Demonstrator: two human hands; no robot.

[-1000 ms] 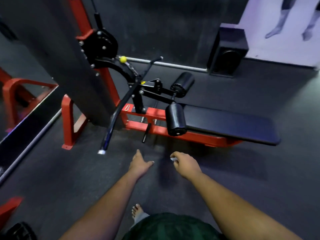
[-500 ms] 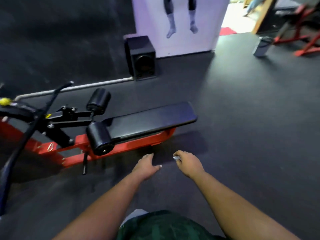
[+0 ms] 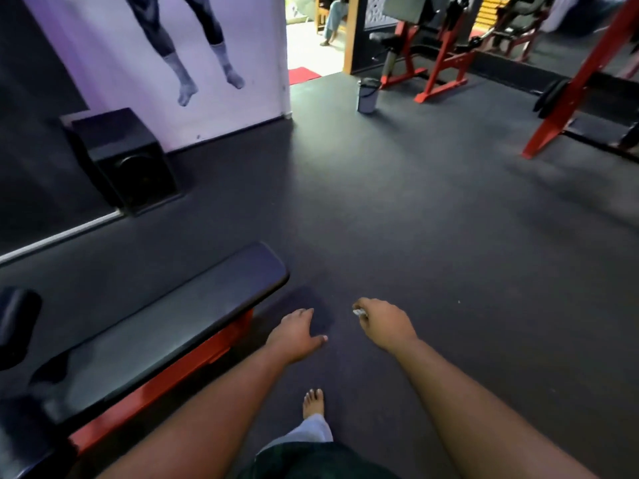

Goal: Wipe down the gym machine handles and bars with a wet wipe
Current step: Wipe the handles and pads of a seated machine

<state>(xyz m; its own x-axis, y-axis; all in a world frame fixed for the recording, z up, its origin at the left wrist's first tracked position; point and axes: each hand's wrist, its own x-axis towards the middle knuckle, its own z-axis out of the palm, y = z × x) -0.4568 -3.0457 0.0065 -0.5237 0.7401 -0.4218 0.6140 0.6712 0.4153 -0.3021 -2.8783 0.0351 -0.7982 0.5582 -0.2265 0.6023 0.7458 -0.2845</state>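
My right hand [image 3: 385, 324] hangs over the dark floor with its fingers curled round a small whitish wet wipe [image 3: 359, 311]; only a corner of the wipe shows. My left hand [image 3: 295, 333] is held out beside it, fingers relaxed, holding nothing. To the left lies the black padded bench [image 3: 155, 326] on its red frame [image 3: 179, 375], with a black roller pad [image 3: 17, 323] at the left edge. Both hands are clear of the bench, and the left hand is nearest its end.
A black speaker box [image 3: 124, 160] stands against the wall poster at the upper left. A grey bucket [image 3: 367, 95] sits on the floor near a doorway. Red-framed machines [image 3: 439, 60] and a red rack post [image 3: 577, 81] stand at the upper right. My bare foot [image 3: 313, 402] is below the hands.
The view has swung right: the cable machine, its long bar and the yellow knob have left the frame, and the far machines have come in. Both hands keep their pose.
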